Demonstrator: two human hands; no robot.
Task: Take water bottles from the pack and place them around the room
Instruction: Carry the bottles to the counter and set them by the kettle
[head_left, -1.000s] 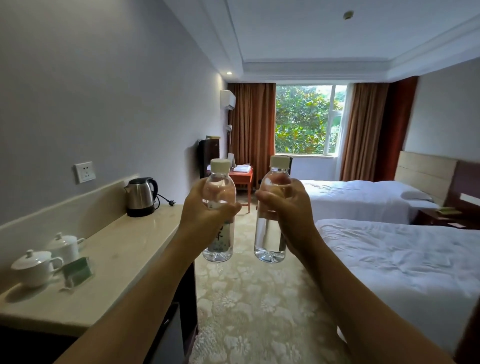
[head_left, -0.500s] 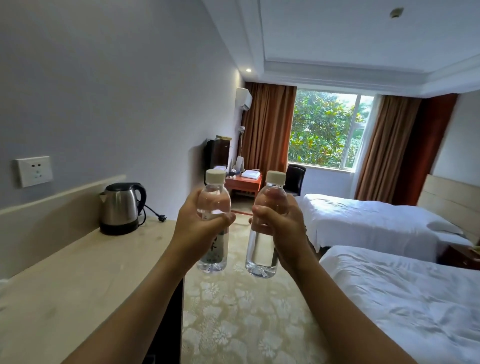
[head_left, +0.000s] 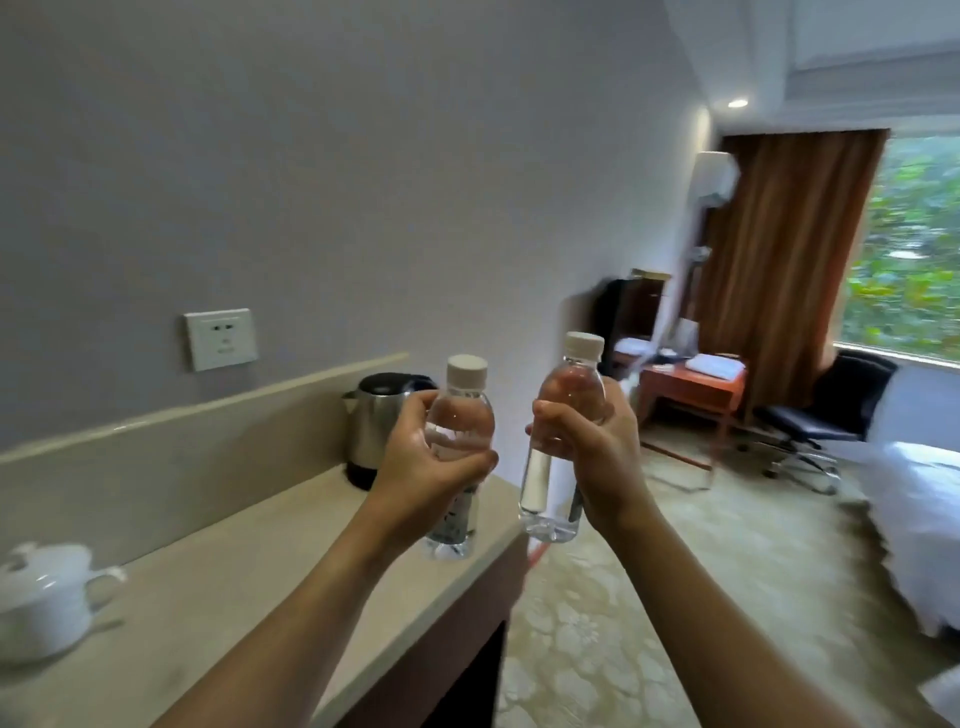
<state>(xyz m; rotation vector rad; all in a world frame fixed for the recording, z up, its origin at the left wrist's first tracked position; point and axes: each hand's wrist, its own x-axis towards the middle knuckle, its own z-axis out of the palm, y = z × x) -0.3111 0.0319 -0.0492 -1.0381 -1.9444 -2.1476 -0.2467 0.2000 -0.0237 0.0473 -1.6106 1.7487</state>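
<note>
I hold two clear water bottles with white caps upright in front of me. My left hand (head_left: 423, 462) grips the left bottle (head_left: 460, 415) around its middle, above the right end of the beige counter (head_left: 249, 587). My right hand (head_left: 592, 452) grips the right bottle (head_left: 550, 499), which hangs just past the counter's end, over the patterned carpet (head_left: 649, 597). The two bottles are a little apart and do not touch. The pack is out of view.
A steel kettle (head_left: 371, 426) stands on the counter behind my left hand. A white lidded cup (head_left: 41, 597) sits at the counter's left. A wall socket (head_left: 222, 339) is above. Further back are an orange desk (head_left: 691, 387), a black chair (head_left: 826, 415) and a bed (head_left: 919, 509).
My view has swung left toward the wall and counter. Both bottles have shifted with it, and the left one now hangs over the counter's end near the kettle.
</note>
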